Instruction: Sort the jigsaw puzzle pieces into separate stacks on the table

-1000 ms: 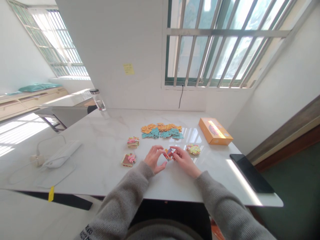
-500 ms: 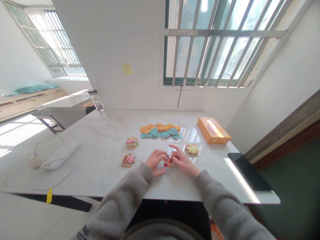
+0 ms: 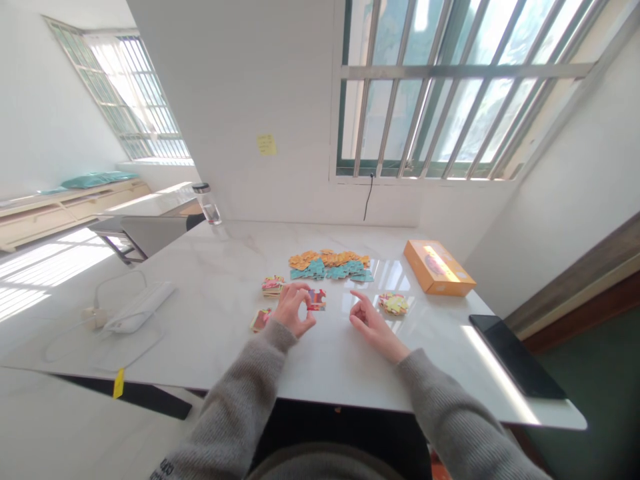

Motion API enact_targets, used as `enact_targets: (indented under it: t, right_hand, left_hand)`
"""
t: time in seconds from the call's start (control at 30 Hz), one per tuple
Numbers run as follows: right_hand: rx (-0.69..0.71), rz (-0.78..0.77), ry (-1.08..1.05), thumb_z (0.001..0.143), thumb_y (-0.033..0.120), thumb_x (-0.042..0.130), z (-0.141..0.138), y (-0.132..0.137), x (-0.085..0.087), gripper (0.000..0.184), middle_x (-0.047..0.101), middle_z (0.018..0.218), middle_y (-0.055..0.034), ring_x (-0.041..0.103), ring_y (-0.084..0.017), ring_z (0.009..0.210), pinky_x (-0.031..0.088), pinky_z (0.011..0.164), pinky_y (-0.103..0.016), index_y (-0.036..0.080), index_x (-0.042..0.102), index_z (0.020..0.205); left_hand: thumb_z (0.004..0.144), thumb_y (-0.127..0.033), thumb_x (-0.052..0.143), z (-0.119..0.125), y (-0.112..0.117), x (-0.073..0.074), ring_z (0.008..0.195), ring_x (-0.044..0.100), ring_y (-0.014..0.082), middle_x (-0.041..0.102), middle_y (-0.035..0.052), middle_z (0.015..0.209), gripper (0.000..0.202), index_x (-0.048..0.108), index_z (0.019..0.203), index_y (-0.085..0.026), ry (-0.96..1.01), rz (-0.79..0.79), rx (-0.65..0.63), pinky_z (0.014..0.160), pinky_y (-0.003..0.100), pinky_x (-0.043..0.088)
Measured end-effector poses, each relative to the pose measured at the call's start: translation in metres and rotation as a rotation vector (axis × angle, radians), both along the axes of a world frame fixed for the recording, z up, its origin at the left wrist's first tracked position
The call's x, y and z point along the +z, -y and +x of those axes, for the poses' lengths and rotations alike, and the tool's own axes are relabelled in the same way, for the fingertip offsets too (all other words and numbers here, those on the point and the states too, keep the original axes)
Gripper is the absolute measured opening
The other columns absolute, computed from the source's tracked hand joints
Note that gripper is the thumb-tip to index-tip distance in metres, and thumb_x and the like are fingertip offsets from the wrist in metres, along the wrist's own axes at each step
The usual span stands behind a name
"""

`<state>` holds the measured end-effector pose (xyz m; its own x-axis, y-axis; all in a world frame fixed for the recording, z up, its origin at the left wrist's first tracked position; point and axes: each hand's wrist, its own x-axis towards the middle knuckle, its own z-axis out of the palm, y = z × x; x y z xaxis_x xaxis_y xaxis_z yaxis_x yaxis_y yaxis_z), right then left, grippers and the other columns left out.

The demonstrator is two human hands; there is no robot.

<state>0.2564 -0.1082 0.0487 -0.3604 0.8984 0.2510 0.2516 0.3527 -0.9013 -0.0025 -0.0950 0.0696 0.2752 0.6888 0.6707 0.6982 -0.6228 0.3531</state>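
A small cluster of joined red, blue and yellow jigsaw pieces (image 3: pixel 316 300) lies on the white marble table (image 3: pixel 210 300). My left hand (image 3: pixel 293 310) is curled just left of it, fingertips close to its edge, with nothing visibly held. My right hand (image 3: pixel 373 320) rests to the right, apart from the cluster, fingers loosely spread and empty. A stack of puzzle pieces (image 3: pixel 273 286) sits beyond my left hand, and another stack (image 3: pixel 260 321) is partly hidden behind it. A yellow-and-pink pile of pieces (image 3: pixel 393 304) lies right of my right hand.
Farther back, orange and teal pieces (image 3: pixel 327 266) lie in rows. An orange box (image 3: pixel 439 268) stands at the right, with a black tablet (image 3: pixel 516 357) near the table's right edge. A glass bottle (image 3: pixel 208 204) stands at the far corner. A white corded device (image 3: pixel 139 307) lies at the left.
My right hand has let go of the small cluster and moved right. The cluster now lies on the table beside my left hand. The whole view has shifted slightly.
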Motion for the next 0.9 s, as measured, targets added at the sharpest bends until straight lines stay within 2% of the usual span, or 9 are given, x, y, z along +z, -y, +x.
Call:
enact_targets:
  t: [0.17,0.27,0.37,0.5,0.7,0.8,0.9]
  right_hand:
    - [-0.002,0.03,0.043,0.093,0.03,0.05,-0.002,0.001,0.001,0.053,0.052,0.088,0.0005,0.051,-0.013,0.071,0.046,0.068,-0.03,0.025,0.034,0.143]
    - [-0.009,0.038,0.057,0.092,0.028,0.049,-0.003,0.0,0.001,0.052,0.052,0.088,0.0007,0.051,-0.013,0.071,0.046,0.069,-0.03,0.025,0.035,0.142]
    - [-0.024,0.048,0.07,0.092,0.027,0.049,-0.003,0.0,-0.001,0.05,0.052,0.087,0.0007,0.052,-0.013,0.07,0.046,0.069,-0.03,0.025,0.036,0.141]
    - [-0.027,0.064,0.085,0.091,0.025,0.049,-0.004,0.0,-0.003,0.05,0.053,0.088,0.0008,0.052,-0.013,0.07,0.046,0.069,-0.029,0.024,0.037,0.14]
    - [-0.024,0.059,0.102,0.091,0.023,0.048,-0.004,0.001,-0.002,0.05,0.053,0.087,0.0008,0.051,-0.013,0.07,0.046,0.069,-0.028,0.023,0.038,0.14]
    - [-0.025,0.056,0.114,0.091,0.021,0.048,-0.004,0.0,-0.002,0.049,0.054,0.087,0.0007,0.051,-0.012,0.069,0.046,0.069,-0.028,0.022,0.04,0.139]
    - [-0.019,0.047,0.121,0.091,0.021,0.048,-0.003,-0.001,-0.004,0.047,0.054,0.086,0.0006,0.051,-0.012,0.069,0.045,0.068,-0.028,0.022,0.043,0.137]
  left_hand:
    - [0.066,-0.01,0.062,-0.067,-0.036,0.007,0.106,0.052,0.0256,0.061,0.0062,0.111,0.018,0.051,0.076,-0.021,-0.013,-0.076,0.187,0.101,0.044,0.042]
    - [0.065,-0.009,0.062,-0.105,-0.063,0.001,0.103,0.054,0.0251,0.062,0.006,0.109,0.02,0.05,0.075,-0.022,-0.069,-0.133,0.227,0.1,0.047,0.042]
    - [0.064,-0.008,0.063,-0.126,-0.081,-0.009,0.104,0.054,0.0282,0.063,0.0089,0.11,0.021,0.049,0.071,-0.022,-0.096,-0.164,0.226,0.098,0.051,0.043]
    - [0.064,-0.011,0.064,-0.132,-0.09,-0.018,0.105,0.055,0.0303,0.064,0.0104,0.111,0.02,0.049,0.07,-0.023,-0.101,-0.242,0.228,0.098,0.054,0.042]
    - [0.068,-0.012,0.062,-0.132,-0.09,-0.023,0.106,0.054,0.0304,0.066,0.0084,0.112,0.017,0.05,0.074,-0.023,-0.125,-0.32,0.264,0.098,0.056,0.042]
    - [0.065,-0.011,0.063,-0.128,-0.086,-0.019,0.111,0.054,0.0322,0.063,0.0108,0.116,0.02,0.053,0.078,-0.022,-0.142,-0.334,0.259,0.099,0.057,0.042]
    - [0.067,-0.012,0.062,-0.11,-0.075,-0.007,0.117,0.052,0.0336,0.06,0.0135,0.118,0.023,0.056,0.087,-0.022,-0.151,-0.273,0.254,0.101,0.057,0.041]
